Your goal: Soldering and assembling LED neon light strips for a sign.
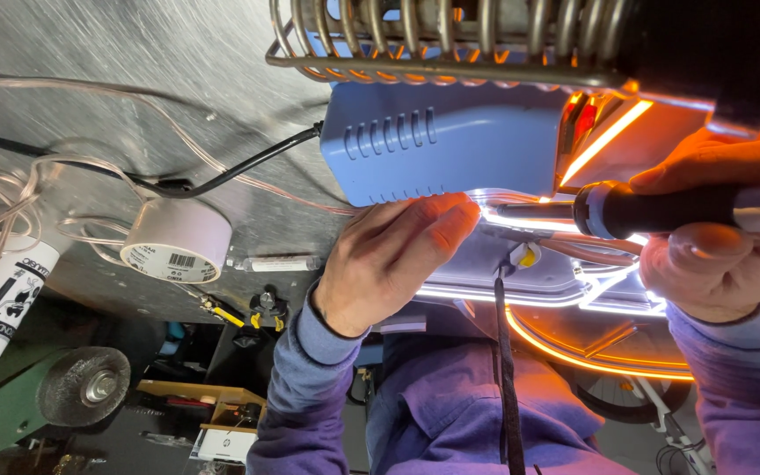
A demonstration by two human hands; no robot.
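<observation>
My left hand (389, 259) rests its fingertips on a glowing white light strip (521, 224) at the edge of a pale blue box-shaped unit (433, 145). My right hand (714, 237) grips the black handle of a soldering iron (653, 209). Its metal tip points left and ends just by my left fingertips. The strip belongs to a lit sign (591, 339) with white and orange glowing lines below my hands. A coiled metal iron stand (433, 40) sits above the blue unit. Both my sleeves are purple.
On the brushed metal tabletop (178, 79) lie a white tape roll (178, 242), a black cable (248, 167), loops of clear wire (2, 189) and a small clear tube (274, 262). A white cartridge (2, 299) lies at the left edge. Below the table is a wire wheel (85, 385).
</observation>
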